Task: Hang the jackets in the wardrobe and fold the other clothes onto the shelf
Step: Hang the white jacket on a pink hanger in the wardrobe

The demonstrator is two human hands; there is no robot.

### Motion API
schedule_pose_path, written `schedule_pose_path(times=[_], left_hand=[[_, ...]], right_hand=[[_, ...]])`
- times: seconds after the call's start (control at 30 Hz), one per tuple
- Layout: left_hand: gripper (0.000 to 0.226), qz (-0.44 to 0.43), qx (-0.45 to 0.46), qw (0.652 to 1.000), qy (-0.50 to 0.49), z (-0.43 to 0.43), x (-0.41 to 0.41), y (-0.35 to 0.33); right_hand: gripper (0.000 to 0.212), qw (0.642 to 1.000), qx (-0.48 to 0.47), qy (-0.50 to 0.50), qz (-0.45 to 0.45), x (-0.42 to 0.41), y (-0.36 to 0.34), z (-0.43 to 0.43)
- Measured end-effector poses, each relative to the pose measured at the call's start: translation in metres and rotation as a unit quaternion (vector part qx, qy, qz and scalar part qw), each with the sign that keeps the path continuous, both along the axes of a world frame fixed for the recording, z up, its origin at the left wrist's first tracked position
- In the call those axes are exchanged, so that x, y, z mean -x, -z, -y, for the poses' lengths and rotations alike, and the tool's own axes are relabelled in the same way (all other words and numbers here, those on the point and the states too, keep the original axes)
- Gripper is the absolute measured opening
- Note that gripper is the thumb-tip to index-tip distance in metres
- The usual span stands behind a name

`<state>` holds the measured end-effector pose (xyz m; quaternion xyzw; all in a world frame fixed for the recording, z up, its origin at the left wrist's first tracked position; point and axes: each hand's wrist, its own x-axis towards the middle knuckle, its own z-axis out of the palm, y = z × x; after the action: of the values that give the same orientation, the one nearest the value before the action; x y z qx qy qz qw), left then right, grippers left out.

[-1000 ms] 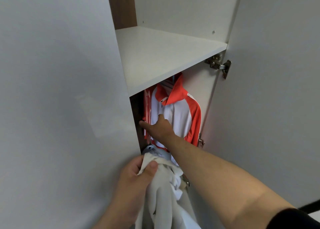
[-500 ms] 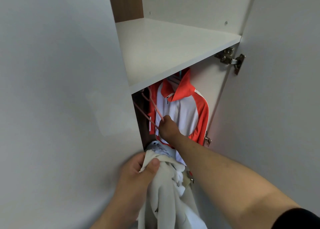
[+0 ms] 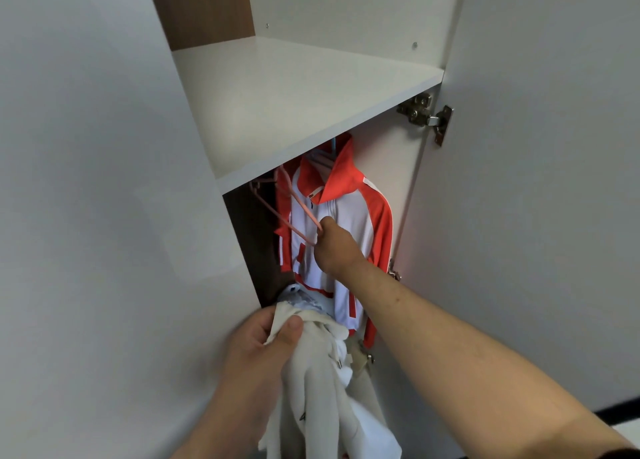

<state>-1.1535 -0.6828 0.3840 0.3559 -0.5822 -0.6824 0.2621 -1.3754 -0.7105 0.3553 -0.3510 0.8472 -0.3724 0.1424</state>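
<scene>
The right hand [image 3: 334, 250] reaches into the hanging space of the white-panelled wardrobe [image 3: 401, 181], its fingers clenched round the lower end of a thin pink clothes hanger [image 3: 304, 209]. The hanger slants up and to the left towards the underside of the flat white wardrobe shelf [image 3: 294, 105], where its hook is hidden, so I cannot tell whether it sits on a rail. An orange-and-white zip jacket with a stand-up collar [image 3: 349, 216] hangs just behind the fist, already in its place below the shelf.

Lower down, the left hand [image 3: 256, 351] grips a bunched cream-white garment [image 3: 322, 396] by its top edge, thumb pressed over the cloth, and the rest hangs loose beneath. It is held close to the opening, just under the hung jacket – likely so that the hanger has only a short way to come to it.

The step in hand looks like fetching a free hanger for this garment: one hand takes the hanger while the other holds the cloth up and ready. The open white door with its metal hinge [image 3: 426, 115] stands to the right, leaving a narrow gap to work in. Drawn out carelessly, the hanger could catch the hung jacket's near sleeve
</scene>
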Motion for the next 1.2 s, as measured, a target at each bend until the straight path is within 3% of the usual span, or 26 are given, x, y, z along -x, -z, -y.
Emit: schedule_pose_path(times=[0.13,0.33,0.47,0.67,0.8,0.97,1.1,1.2], left_hand=[[0.022,-0.004,-0.001,1.000,0.007,-0.001,0.003,-0.004],[0.016,-0.006,-0.006,1.000,0.012,0.001,0.005,-0.001],[0.022,-0.001,-0.007,1.000,0.016,0.001,0.008,0.000],[0.031,-0.024,-0.010,0.998,0.056,-0.005,0.014,0.000],[0.029,0.003,-0.012,0.997,0.079,-0.012,0.014,0.009],[0.033,0.020,-0.011,0.992,0.123,-0.031,0.004,0.017],[0.042,-0.028,-0.031,0.983,0.178,-0.042,-0.014,0.005],[0.034,-0.077,-0.078,0.967,0.228,-0.044,-0.031,-0.011]], right_hand=[[0.020,1.000,-0.004,-0.006,-0.027,0.003,-0.008,-0.005],[0.013,1.000,0.005,0.009,-0.009,0.011,-0.015,-0.022],[0.018,0.991,0.061,0.065,0.102,0.003,-0.003,-0.066],[0.032,0.945,0.173,0.112,0.256,-0.069,0.017,-0.166],[0.042,0.935,0.218,0.101,0.261,-0.121,0.013,-0.193],[0.038,0.936,0.254,0.120,0.212,-0.160,0.000,-0.191],[0.034,0.938,0.257,0.174,0.151,-0.187,-0.019,-0.195],[0.027,0.926,0.267,0.207,0.170,-0.206,-0.036,-0.205]])
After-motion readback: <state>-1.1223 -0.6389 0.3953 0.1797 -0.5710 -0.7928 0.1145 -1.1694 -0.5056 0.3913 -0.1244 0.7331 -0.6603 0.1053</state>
